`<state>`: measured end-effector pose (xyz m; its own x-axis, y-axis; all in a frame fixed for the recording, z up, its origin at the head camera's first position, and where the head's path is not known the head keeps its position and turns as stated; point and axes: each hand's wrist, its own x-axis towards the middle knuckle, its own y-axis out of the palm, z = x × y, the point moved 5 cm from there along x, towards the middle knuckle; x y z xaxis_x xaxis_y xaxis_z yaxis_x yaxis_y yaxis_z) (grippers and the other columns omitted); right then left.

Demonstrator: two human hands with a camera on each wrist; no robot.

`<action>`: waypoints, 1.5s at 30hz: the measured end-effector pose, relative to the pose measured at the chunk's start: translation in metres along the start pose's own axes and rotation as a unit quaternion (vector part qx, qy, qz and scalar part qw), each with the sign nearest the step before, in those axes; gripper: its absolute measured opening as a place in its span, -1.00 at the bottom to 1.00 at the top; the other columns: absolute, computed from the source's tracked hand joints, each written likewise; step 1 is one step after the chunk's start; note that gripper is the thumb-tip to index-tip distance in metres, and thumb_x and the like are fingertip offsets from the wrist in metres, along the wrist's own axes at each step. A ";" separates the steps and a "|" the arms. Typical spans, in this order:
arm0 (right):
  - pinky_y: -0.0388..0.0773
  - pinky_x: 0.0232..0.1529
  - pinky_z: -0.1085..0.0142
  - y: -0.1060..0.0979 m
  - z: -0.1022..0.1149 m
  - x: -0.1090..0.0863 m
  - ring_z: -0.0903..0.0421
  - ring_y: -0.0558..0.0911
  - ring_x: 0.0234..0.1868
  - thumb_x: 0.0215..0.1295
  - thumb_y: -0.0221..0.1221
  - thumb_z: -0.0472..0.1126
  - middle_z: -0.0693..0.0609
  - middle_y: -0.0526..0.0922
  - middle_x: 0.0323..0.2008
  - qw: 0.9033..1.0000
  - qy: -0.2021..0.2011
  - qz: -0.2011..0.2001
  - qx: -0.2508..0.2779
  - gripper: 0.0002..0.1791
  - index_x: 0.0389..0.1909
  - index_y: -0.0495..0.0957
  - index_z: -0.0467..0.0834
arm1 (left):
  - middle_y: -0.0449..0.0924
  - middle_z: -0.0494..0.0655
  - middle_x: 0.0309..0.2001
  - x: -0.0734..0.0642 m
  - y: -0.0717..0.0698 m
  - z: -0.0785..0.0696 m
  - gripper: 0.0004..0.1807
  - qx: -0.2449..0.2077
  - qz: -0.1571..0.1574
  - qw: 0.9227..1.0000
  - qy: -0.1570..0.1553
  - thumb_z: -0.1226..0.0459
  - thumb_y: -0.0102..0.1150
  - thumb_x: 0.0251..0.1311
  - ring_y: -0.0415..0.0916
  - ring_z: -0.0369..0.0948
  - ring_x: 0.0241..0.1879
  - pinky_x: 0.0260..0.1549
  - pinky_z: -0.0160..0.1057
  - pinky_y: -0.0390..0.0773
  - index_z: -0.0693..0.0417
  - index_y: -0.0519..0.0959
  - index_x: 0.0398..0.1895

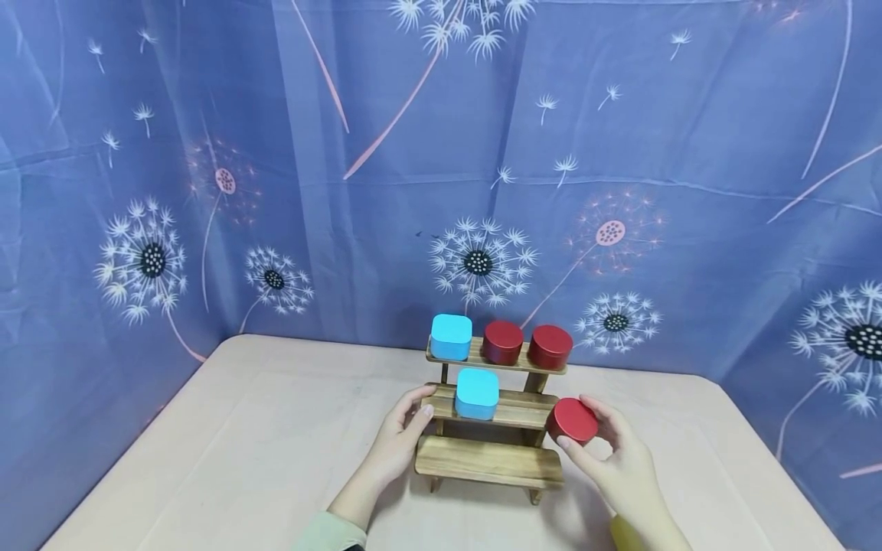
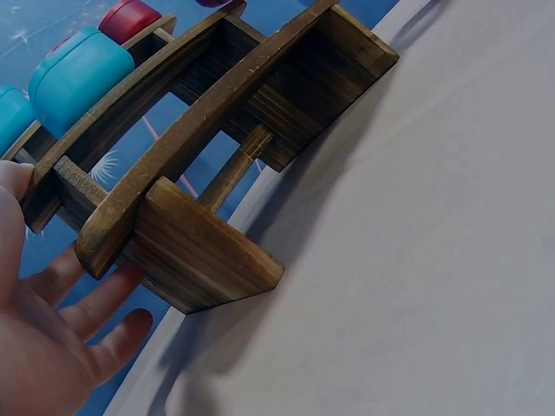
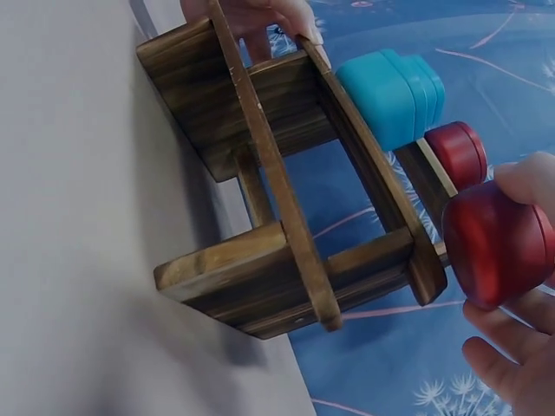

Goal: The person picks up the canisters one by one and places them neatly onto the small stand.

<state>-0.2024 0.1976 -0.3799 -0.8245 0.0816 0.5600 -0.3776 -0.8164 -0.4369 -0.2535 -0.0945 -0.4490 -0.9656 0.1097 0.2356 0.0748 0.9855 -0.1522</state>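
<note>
A three-tier wooden display stand is on the table. My left hand holds the left end of its middle tier; in the left wrist view the thumb lies on that tier and the fingers reach below. In my right hand is a round red tin, pinched between thumb and fingers at the middle tier's right end. Whether the tin touches the tier I cannot tell. A light-blue rounded-square tin sits on the same tier, left of centre. Above stand another light-blue tin and two red tins, one central, one right.
The bottom tier bears no tins. A pale cloth covers the table. Behind and along the left side hangs a blue curtain with a dandelion print, close behind the stand.
</note>
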 end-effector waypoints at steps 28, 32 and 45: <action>0.29 -0.01 0.73 0.028 0.013 0.009 0.49 0.43 -0.09 -0.20 0.50 -0.28 0.03 0.62 -0.14 0.999 -0.016 0.017 -0.031 -0.46 -0.15 0.46 -0.19 | 0.28 0.02 0.36 0.000 0.000 0.002 -0.61 0.003 -0.001 1.000 0.001 0.11 -0.08 0.40 0.07 0.11 0.41 0.40 0.11 0.04 -0.05 0.38 0.24; 0.26 0.01 0.73 0.032 0.012 0.008 0.43 0.44 -0.08 -0.20 0.50 -0.28 0.04 0.60 -0.14 0.999 -0.018 0.021 -0.029 -0.48 -0.18 0.46 -0.18 | 0.28 0.02 0.36 0.000 0.000 0.002 -0.60 0.002 0.000 1.000 -0.001 0.10 -0.09 0.40 0.06 0.12 0.41 0.40 0.10 0.04 -0.05 0.38 0.24; 0.28 -0.01 0.61 0.035 0.016 0.009 0.35 0.45 -0.04 -0.14 0.48 -0.22 0.03 0.63 -0.07 0.999 -0.003 0.042 -0.032 -0.50 -0.15 0.47 -0.13 | 0.33 0.04 0.32 0.000 0.000 -0.002 -0.61 -0.008 -0.008 1.000 0.000 0.14 -0.06 0.38 0.15 0.09 0.37 0.38 0.09 0.10 -0.02 0.39 0.23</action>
<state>-0.2166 0.1605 -0.3790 -0.8516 0.0112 0.5241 -0.3345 -0.7814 -0.5268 -0.2527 -0.0941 -0.4477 -0.9667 0.0948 0.2376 0.0644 0.9891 -0.1326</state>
